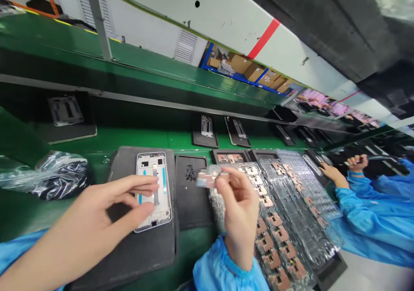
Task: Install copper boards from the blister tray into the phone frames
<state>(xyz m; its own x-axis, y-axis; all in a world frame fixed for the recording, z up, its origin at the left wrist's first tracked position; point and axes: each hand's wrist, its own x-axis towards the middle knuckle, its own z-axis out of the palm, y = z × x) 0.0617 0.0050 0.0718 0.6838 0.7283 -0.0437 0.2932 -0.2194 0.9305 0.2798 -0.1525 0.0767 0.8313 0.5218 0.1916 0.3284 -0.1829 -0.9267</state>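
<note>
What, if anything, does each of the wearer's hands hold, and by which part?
The right hand pinches a coppery piece by its right end; the left hand, over the phone frame, holds nothing visible.

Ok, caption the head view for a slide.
Right hand holds a small copper-coloured part; left hand is over a phone frame.

One held part [206,180], one near phone frame [163,201]
</note>
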